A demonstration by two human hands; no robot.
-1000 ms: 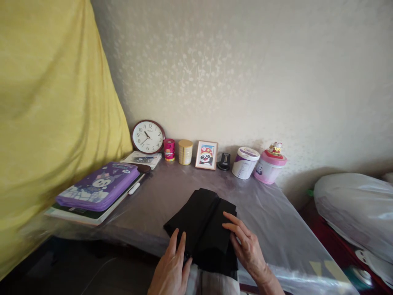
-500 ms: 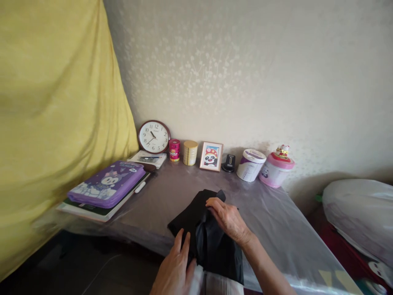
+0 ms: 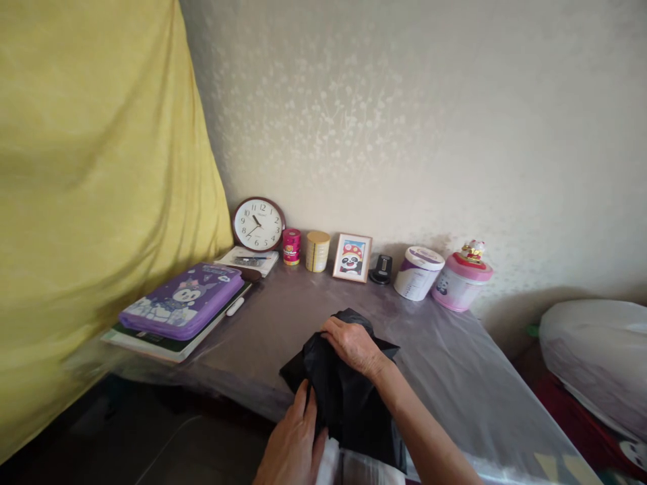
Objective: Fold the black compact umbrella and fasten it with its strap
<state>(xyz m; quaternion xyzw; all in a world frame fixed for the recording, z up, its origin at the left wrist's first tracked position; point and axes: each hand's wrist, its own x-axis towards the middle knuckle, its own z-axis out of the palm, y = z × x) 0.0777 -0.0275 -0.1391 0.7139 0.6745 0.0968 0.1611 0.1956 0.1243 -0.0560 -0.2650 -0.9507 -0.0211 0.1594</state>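
A black plastic bag (image 3: 361, 417), thin and crumpled, lies at the front edge of the table. My right hand (image 3: 352, 345) is closed on its upper part, fingers pinching a fold toward the left. Against the bag's left side my left hand (image 3: 293, 434) is closed, thumb and fingers gripping its edge. A whitish, see-through piece (image 3: 329, 459) shows beside the left thumb; what it is I cannot make out. The inside of the bag is hidden.
Along the wall stand a clock (image 3: 259, 224), a pink tin (image 3: 292, 247), a yellow tin (image 3: 317, 252), a framed panda picture (image 3: 352, 257), a black stapler-like thing (image 3: 381, 269) and two tubs (image 3: 418, 273). A purple case (image 3: 185, 300) lies on books at left. A bulky plastic-wrapped bundle (image 3: 596, 357) sits at right.
My right hand has moved left, drawing a flap of the black bag over toward my left hand. The left hand stays at the bag's side. The view has shifted slightly.
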